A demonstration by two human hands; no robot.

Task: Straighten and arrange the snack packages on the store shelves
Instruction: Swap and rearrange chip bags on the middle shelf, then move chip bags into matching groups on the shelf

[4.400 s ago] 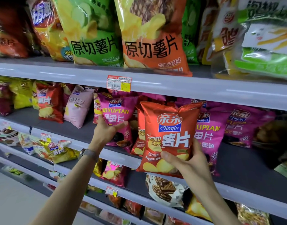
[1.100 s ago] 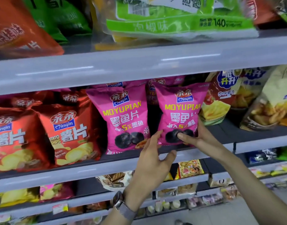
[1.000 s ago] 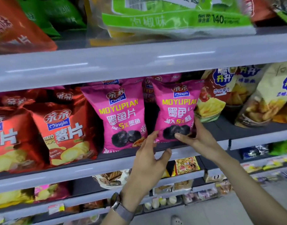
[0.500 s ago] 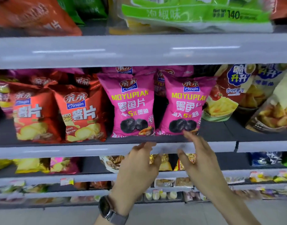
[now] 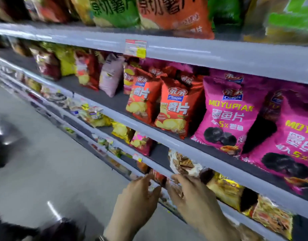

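Two pink Moyupian bags [image 5: 226, 117] stand upright at the right of the middle shelf [image 5: 184, 147], beside two red-orange Qinqin chip bags [image 5: 174, 110]. Both my hands hang low in front of the shelf below. My left hand [image 5: 137, 199] and my right hand [image 5: 193, 197] have loosely bent fingers and hold nothing. Their fingertips are near a small red packet [image 5: 158, 176] and a white wafer bag [image 5: 182, 165] on the lower shelf. The view is blurred.
Large green and orange chip bags [image 5: 174, 13] sit on the top shelf, with a price tag [image 5: 135, 48] on its rail. More mixed snack bags [image 5: 90, 72] fill the middle shelf to the left. Yellow packets [image 5: 226, 190] line lower shelves. Grey aisle floor [image 5: 45, 162] lies left.
Both hands have let go of the pink bag and dropped from the middle shelf edge to the shelf below. The view has swung left along the aisle.
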